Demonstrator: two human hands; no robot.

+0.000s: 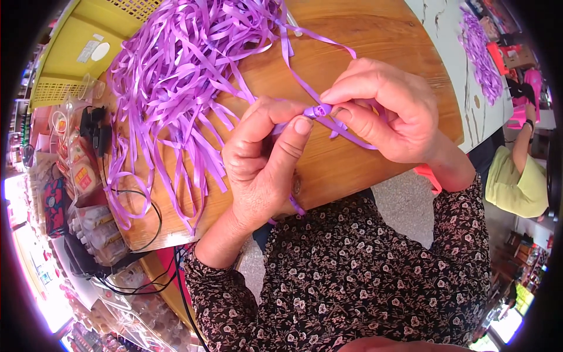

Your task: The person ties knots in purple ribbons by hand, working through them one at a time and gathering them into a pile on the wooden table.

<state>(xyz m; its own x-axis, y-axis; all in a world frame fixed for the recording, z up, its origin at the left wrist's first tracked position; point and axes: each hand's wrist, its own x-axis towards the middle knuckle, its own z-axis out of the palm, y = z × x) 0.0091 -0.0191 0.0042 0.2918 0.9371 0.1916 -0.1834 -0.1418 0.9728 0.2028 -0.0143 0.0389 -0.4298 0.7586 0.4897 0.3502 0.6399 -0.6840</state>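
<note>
Over the wooden table, my left hand [261, 155] pinches a small purple piece with a dark-patterned end [317, 111] between thumb and forefinger. Whether it is a knot, a sleeve or rolled ribbon, I cannot tell. My right hand [390, 111] is closed, with thumb and fingertips close to that end. A purple ribbon [302, 81] runs down from the pile to my hands, and part of it shows behind the right fingers. Another stretch loops below the right thumb. The large tangled pile of purple ribbons [187, 58] lies beyond my left hand.
A yellow plastic basket [76, 58] stands at the far left. Cables and bagged packages [82, 170] crowd the left side of the wooden table [387, 35]. Across a white marbled table [463, 70] at right lie more purple ribbons [482, 58]; a person in yellow-green [516, 182] is beside it.
</note>
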